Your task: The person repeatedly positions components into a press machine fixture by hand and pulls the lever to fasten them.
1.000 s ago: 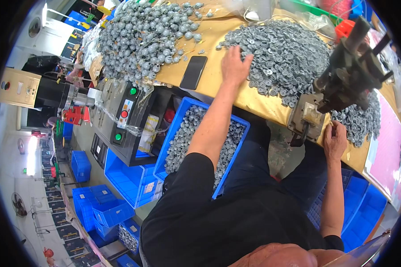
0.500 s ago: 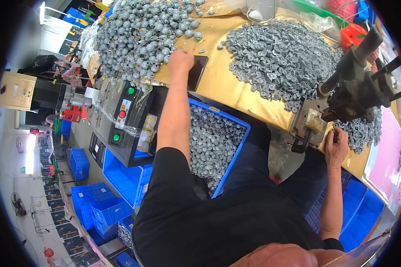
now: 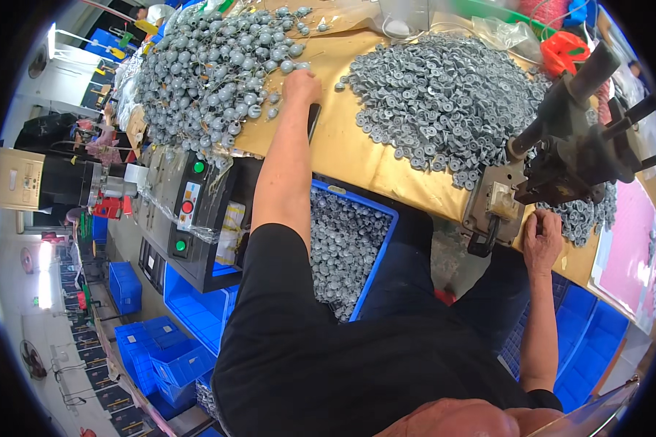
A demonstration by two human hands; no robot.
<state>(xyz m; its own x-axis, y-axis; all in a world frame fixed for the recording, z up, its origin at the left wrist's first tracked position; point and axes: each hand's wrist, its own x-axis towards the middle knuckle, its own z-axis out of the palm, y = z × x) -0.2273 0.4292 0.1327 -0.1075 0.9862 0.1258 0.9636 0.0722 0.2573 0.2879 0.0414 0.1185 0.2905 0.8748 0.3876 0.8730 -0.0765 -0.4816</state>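
Observation:
My left hand reaches far over the table, by the right edge of a heap of round grey balls with thin stems. Its fingers are curled closed, and anything inside them is hidden. A dark, flat, phone-like slab shows only in part beside that wrist. My right hand rests at the table's front edge, right of a dark metal hand press. Its fingers are bent together next to a small pile of grey round pieces; whatever they pinch cannot be made out.
A large heap of grey disc-like parts covers the table's middle. Below the edge, a blue crate full of grey pieces stands beside my legs. At left are a control box with green and red buttons and several blue bins.
My left hand has shifted slightly right and farther away, covering more of the dark slab. My right hand stays beside the press. The whole view has drifted a little.

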